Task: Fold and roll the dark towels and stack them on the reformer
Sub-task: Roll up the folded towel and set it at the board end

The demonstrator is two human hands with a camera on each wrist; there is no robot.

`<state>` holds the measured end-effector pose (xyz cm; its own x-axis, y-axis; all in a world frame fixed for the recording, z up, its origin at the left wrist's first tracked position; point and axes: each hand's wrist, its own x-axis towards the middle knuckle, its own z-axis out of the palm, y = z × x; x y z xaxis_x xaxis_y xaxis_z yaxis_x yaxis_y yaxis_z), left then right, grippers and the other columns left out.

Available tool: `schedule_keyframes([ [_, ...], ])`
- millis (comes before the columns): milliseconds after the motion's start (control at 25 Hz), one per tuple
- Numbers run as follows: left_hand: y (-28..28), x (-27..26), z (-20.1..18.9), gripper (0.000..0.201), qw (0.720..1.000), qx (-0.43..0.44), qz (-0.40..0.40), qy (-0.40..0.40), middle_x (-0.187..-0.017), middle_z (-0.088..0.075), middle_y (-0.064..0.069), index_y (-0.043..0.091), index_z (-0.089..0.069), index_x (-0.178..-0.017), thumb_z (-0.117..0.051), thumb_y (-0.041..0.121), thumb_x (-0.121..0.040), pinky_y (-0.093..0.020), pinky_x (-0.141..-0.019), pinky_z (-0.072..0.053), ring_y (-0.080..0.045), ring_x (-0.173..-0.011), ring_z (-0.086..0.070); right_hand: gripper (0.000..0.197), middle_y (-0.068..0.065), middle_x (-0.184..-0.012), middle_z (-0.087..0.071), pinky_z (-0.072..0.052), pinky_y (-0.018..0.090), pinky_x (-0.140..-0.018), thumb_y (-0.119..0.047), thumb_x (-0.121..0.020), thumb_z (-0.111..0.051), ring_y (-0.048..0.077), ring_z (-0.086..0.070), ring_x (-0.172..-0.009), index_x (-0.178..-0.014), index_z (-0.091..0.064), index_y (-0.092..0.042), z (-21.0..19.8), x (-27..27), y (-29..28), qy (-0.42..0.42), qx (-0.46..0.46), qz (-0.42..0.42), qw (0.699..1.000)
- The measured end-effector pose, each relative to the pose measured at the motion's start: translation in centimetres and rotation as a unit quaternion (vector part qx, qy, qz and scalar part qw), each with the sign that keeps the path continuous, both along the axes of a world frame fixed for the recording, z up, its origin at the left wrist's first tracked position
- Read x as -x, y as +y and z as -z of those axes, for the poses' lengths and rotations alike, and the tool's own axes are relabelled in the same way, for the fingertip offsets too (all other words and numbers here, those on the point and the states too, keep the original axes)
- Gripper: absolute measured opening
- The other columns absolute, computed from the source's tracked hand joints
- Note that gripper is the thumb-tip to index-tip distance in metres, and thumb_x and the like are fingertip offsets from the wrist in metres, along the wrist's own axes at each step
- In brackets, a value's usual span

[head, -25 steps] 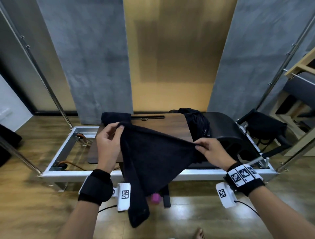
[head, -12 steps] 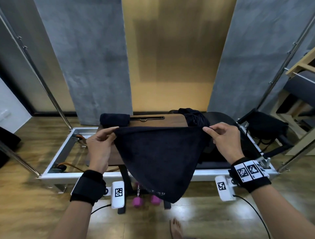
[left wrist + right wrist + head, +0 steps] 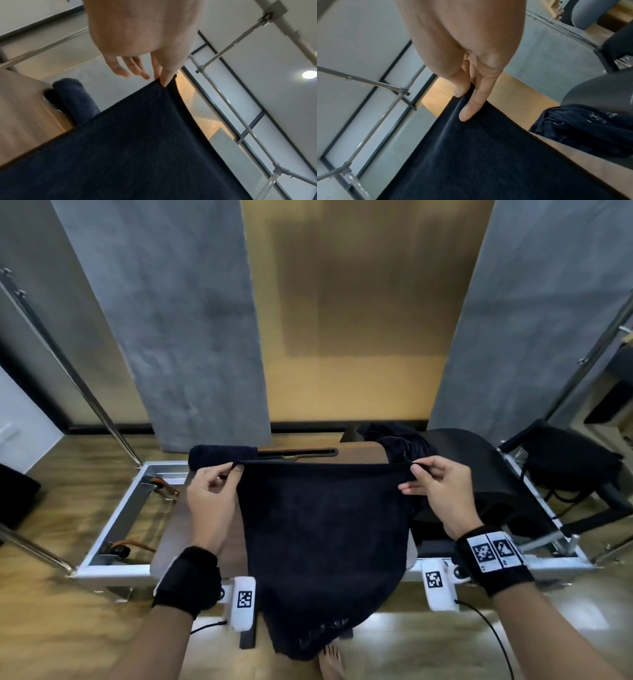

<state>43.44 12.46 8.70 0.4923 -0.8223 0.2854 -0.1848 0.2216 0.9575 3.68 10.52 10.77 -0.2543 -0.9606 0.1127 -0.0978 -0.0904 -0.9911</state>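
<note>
Towel (image 3: 322,539) first: your left hand (image 3: 209,501) pinches its upper left corner between thumb and forefinger, the other fingers (image 3: 120,69) loose and spread — your right hand (image 3: 442,494) pinches the upper right corner the same way. Between the two, the top edge is pulled taut and level, and the dark cloth hangs down in front of you over the near rail of the reformer (image 3: 113,529), its lower end below the frame. Beyond your left hand, a rolled towel (image 3: 222,455) lies at the far left edge of the wooden board (image 3: 356,455). Beyond your right hand, a crumpled heap of dark cloth (image 3: 397,443) sits at the board's far right, beside the black curved pad (image 3: 479,467).
</note>
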Motion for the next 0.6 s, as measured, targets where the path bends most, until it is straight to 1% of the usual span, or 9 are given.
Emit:
schedule_keyframes([
  [80,-3.0,0.2,1.0,0.005,0.999,-0.041,-0.021,0.010,-0.081,-0.069,0.000,0.021,-0.081,-0.099,-0.079,0.024,-0.095,-0.029,-0.072,-0.050,-0.009,-0.069,-0.058,0.006,0.017,-0.082,-0.070,-0.063,0.034,-0.058,-0.006,-0.097,-0.072,0.030,-0.076,-0.062,-0.092,-0.075,-0.007,1.1,-0.3,-2.9,-0.004,-0.022,0.021,1.000],
  [160,-6.3,0.8,1.8,0.013,0.993,-0.099,-0.010,0.056,-0.067,-0.071,-0.003,0.010,-0.074,-0.108,-0.071,0.021,-0.101,-0.025,-0.051,-0.045,-0.014,-0.050,-0.055,0.003,0.007,-0.069,-0.064,-0.052,0.030,-0.043,-0.015,-0.092,-0.079,0.020,-0.061,-0.044,-0.090,-0.080,-0.013,2.4,-0.5,-6.3,0.016,-0.057,0.073,0.996],
  [200,-8.0,1.4,2.1,0.014,0.989,-0.126,0.005,0.078,-0.067,-0.074,-0.007,0.008,-0.068,-0.112,-0.064,0.019,-0.105,-0.023,-0.043,-0.042,-0.017,-0.044,-0.058,0.004,0.004,-0.061,-0.062,-0.044,0.028,-0.038,-0.018,-0.091,-0.080,0.018,-0.052,-0.038,-0.092,-0.080,-0.014,3.0,-0.7,-8.1,0.017,-0.081,0.092,0.992],
  [240,-9.5,1.9,2.3,0.013,0.984,-0.148,0.021,0.101,-0.073,-0.077,-0.011,0.008,-0.062,-0.115,-0.057,0.019,-0.109,-0.022,-0.040,-0.043,-0.022,-0.047,-0.066,0.006,0.004,-0.056,-0.062,-0.040,0.027,-0.036,-0.020,-0.093,-0.078,0.019,-0.047,-0.035,-0.094,-0.079,-0.014,3.6,-1.0,-9.8,0.005,-0.105,0.095,0.990],
  [280,-11.1,2.5,2.6,0.012,0.977,-0.163,0.031,0.130,-0.081,-0.080,-0.014,0.009,-0.057,-0.116,-0.051,0.017,-0.111,-0.024,-0.040,-0.048,-0.027,-0.056,-0.074,0.007,0.007,-0.057,-0.066,-0.041,0.028,-0.035,-0.020,-0.096,-0.075,0.021,-0.048,-0.034,-0.097,-0.076,-0.013,4.3,-1.3,-11.6,-0.016,-0.125,0.085,0.988],
  [320,-12.6,3.0,2.8,0.011,0.971,-0.176,0.034,0.161,-0.087,-0.080,-0.017,0.009,-0.053,-0.118,-0.047,0.016,-0.112,-0.026,-0.043,-0.054,-0.031,-0.068,-0.079,0.007,0.012,-0.062,-0.072,-0.045,0.030,-0.036,-0.020,-0.099,-0.070,0.024,-0.053,-0.034,-0.100,-0.072,-0.013,4.9,-1.6,-13.2,-0.036,-0.145,0.069,0.986],
  [400,-15.1,3.8,3.5,0.013,0.959,-0.194,0.023,0.207,-0.093,-0.079,-0.022,0.007,-0.049,-0.123,-0.044,0.014,-0.113,-0.034,-0.050,-0.061,-0.033,-0.082,-0.081,0.007,0.018,-0.074,-0.077,-0.055,0.034,-0.043,-0.019,-0.103,-0.064,0.033,-0.066,-0.045,-0.104,-0.067,-0.013,5.9,-2.1,-15.9,-0.064,-0.175,0.048,0.981],
  [480,-17.9,4.1,4.9,0.015,0.952,-0.216,0.002,0.218,-0.095,-0.077,-0.026,0.006,-0.048,-0.123,-0.043,0.015,-0.113,-0.039,-0.054,-0.064,-0.034,-0.084,-0.081,0.007,0.020,-0.078,-0.077,-0.061,0.038,-0.051,-0.018,-0.104,-0.064,0.040,-0.073,-0.058,-0.105,-0.067,-0.013,7.3,-2.5,-18.9,-0.070,-0.196,0.046,0.977],
  [600,-21.5,4.4,7.6,0.012,0.942,-0.247,-0.039,0.223,-0.095,-0.075,-0.029,0.006,-0.051,-0.116,-0.044,0.015,-0.113,-0.039,-0.054,-0.063,-0.034,-0.081,-0.080,0.006,0.023,-0.082,-0.076,-0.062,0.038,-0.055,-0.015,-0.101,-0.068,0.041,-0.075,-0.063,-0.102,-0.072,-0.010,9.9,-3.1,-22.6,-0.050,-0.229,0.048,0.971],
])
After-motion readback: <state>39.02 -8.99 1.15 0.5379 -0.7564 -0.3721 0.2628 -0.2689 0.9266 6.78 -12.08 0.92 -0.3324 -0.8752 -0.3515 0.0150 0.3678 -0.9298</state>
